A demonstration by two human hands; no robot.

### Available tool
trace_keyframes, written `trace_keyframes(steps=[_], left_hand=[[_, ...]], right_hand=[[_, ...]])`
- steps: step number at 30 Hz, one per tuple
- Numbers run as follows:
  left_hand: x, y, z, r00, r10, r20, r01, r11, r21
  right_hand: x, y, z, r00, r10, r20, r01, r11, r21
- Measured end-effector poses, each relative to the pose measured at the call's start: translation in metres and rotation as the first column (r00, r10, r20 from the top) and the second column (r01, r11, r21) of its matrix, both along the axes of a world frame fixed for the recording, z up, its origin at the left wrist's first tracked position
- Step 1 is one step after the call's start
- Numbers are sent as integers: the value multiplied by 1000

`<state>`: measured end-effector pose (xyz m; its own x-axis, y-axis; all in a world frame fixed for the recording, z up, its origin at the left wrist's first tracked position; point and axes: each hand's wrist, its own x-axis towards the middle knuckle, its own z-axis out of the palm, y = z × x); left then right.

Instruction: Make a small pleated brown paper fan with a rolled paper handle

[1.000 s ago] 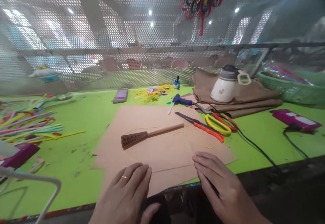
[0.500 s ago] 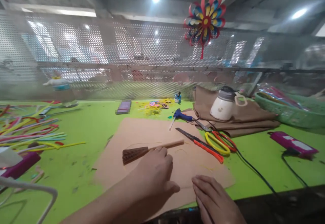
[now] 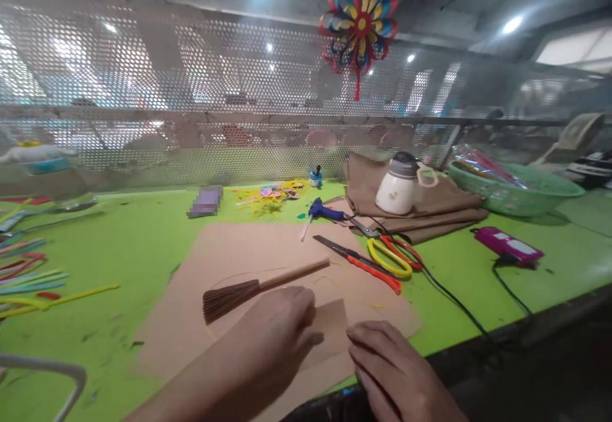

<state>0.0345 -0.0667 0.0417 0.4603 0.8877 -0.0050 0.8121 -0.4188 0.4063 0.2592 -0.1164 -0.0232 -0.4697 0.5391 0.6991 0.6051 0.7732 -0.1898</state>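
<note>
My left hand (image 3: 282, 323) is over the large brown paper (image 3: 229, 240), fingers curled down and thumb apart. Its fingertips are hidden against a smaller, darker rectangular piece of brown paper (image 3: 332, 320), which they seem to grip. At the front edge, my right hand (image 3: 394, 361) rests with fingers stretched and held together, touching that piece's right side; nothing shows in it. Just beyond my left hand lies a pleated brown fan-like piece (image 3: 230, 299) on a thin tan stick (image 3: 296, 273). Long orange-handled scissors or shears (image 3: 358, 262) lie to the right, partly on the large paper.
A blue glue gun (image 3: 327, 210), yellow-and-orange scissors (image 3: 389, 256) and a cable lie behind right. Folded brown material (image 3: 430, 221) bears a white jug (image 3: 396, 192). A green basket (image 3: 530, 202) and a purple box (image 3: 509, 245) stand right; coloured strips (image 3: 33, 278) lie left.
The view has swung to the right. The smaller brown paper now shows between my hands. My left hand has drawn slightly back from the tan stick; my right hand remains at the front edge.
</note>
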Motion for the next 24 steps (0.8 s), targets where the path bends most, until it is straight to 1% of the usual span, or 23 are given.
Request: trace_keyframes(steps=[1, 2, 3, 4, 5, 6, 7, 9, 11, 14, 17, 21, 24], left_hand=[[0, -1, -2, 999, 19, 26, -19, 1000, -9], [0, -2, -3, 998, 33, 51, -32, 999, -19], [0, -3, -3, 996, 37, 76, -35, 999, -27], [0, -4, -2, 995, 35, 98, -32, 999, -31], [1, -5, -1, 993, 29, 114, -26, 999, -32], [1, -6, 1, 992, 25, 125, -20, 999, -34], [1, -6, 4, 991, 22, 133, -17, 999, -42], [0, -5, 9, 989, 26, 145, -16, 997, -70], [-1, -3, 13, 988, 22, 152, -3, 993, -120], [-4, 1, 13, 986, -2, 164, 29, 986, -163], [-5, 1, 9, 980, 12, 198, 19, 988, -154], [-5, -1, 9, 973, 20, 231, 17, 987, -159], [-5, 2, 9, 976, 26, 217, 11, 986, -169]], right_hand=[[3, 5, 8, 1000, -2, -14, 2, 1000, -28], [7, 12, 16, 999, -34, -7, 34, 997, -63], [12, 24, 25, 998, -68, 4, 68, 997, -32], [16, 38, 33, 991, -123, 56, 124, 992, -25], [19, 54, 40, 967, -200, 159, 205, 978, -19], [22, 71, 45, 903, -292, 315, 318, 948, -31], [23, 87, 49, 869, -326, 373, 365, 930, -36], [22, 114, 51, 820, -353, 451, 414, 909, -41], [19, 129, 48, 791, -347, 503, 428, 902, -52], [16, 132, 42, 767, -338, 546, 450, 889, -81], [16, 128, 40, 770, -324, 550, 463, 876, -132], [16, 129, 38, 820, -301, 487, 443, 872, -208], [19, 134, 36, 870, -334, 363, 438, 860, -260]])
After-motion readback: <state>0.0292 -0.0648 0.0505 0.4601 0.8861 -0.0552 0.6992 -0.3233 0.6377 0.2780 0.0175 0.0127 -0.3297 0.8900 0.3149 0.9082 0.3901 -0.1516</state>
